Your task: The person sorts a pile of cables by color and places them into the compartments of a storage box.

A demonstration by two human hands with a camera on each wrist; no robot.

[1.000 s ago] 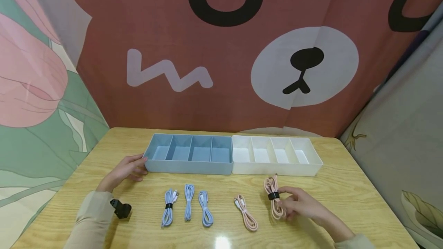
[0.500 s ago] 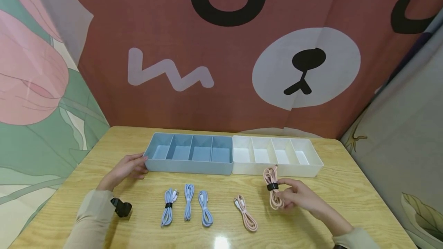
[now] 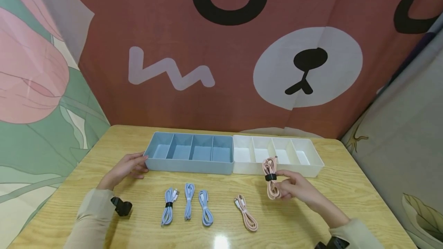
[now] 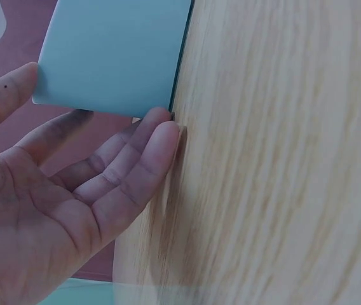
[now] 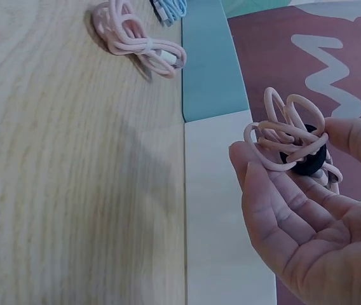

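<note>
My right hand pinches a coiled pink charging cable between thumb and fingers; a black strap binds it. It hangs above the table, overlapping the front wall of the white divided box in the head view. My left hand rests at the left end of the blue divided box, its thumb and fingertips right at the edge in the left wrist view. On the table lie a second pink cable and three blue cables, one strapped in black, the others with light ties.
Both boxes stand end to end at the back of the wooden table, each split into several compartments. A patterned curtain hangs right behind them. Black wrist mounts sit at the left cuff and the right cuff.
My right hand has raised the strapped pink cable and carried it toward the white box. The left hand stays at the blue box, and the other cables lie where they were.
</note>
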